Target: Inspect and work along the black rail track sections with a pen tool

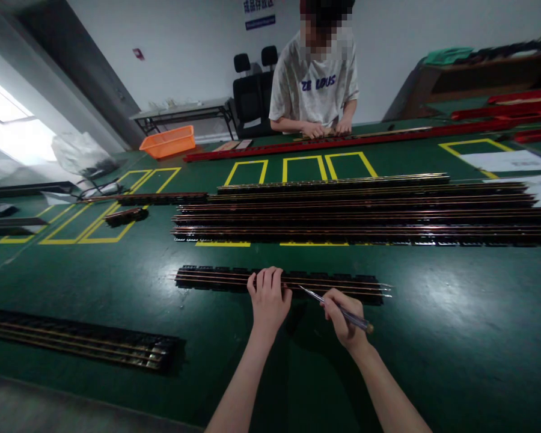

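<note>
A short black rail (225,278) with thin copper-coloured bars along it lies crosswise on the green table in front of me. My left hand (269,297) grips it near its middle, fingers bent over the top and thumb on the near side. In my right hand (345,319) is a screwdriver (355,319) with a clear handle and a slim metal shaft. Its tip points left and meets the rail, or nearly so, just right of my left hand. Bare silvery bar ends stick out at the rail's right end.
Long black rails (365,216) lie stacked beyond my hands. Another rail (72,340) rests at the near left, and a short piece (126,215) farther back. An orange bin (168,142) stands at the far left. Across the table, a person (315,84) handles parts by a red rail (261,149).
</note>
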The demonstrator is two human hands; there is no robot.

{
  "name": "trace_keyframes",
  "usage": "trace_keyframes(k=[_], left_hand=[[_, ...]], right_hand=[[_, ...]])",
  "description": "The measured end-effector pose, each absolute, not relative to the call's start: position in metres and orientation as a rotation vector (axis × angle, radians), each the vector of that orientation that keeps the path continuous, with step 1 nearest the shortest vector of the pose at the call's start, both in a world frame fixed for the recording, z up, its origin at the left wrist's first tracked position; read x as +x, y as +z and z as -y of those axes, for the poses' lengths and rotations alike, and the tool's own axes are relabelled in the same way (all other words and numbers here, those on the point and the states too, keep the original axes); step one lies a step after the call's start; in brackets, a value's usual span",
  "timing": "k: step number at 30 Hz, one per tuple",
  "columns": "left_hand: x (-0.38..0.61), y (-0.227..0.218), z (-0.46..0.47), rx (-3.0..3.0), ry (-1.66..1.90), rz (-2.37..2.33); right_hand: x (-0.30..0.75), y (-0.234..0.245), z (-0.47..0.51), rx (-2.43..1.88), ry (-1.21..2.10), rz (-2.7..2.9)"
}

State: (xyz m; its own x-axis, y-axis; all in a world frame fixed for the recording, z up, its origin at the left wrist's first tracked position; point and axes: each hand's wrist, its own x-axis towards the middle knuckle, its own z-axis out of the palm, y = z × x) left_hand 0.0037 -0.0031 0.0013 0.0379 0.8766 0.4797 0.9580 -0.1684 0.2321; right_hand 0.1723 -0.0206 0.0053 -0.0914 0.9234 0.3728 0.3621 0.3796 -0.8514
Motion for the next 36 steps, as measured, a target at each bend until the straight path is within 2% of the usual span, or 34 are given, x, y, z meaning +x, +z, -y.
trace_keyframes(k=[36], left_hand=[[0.0014, 0.0025, 0.0011, -2.322, -0.804, 1.857]], right_hand=[[0.1728, 0.0069, 0.0205, -1.182, 0.772, 1.626]])
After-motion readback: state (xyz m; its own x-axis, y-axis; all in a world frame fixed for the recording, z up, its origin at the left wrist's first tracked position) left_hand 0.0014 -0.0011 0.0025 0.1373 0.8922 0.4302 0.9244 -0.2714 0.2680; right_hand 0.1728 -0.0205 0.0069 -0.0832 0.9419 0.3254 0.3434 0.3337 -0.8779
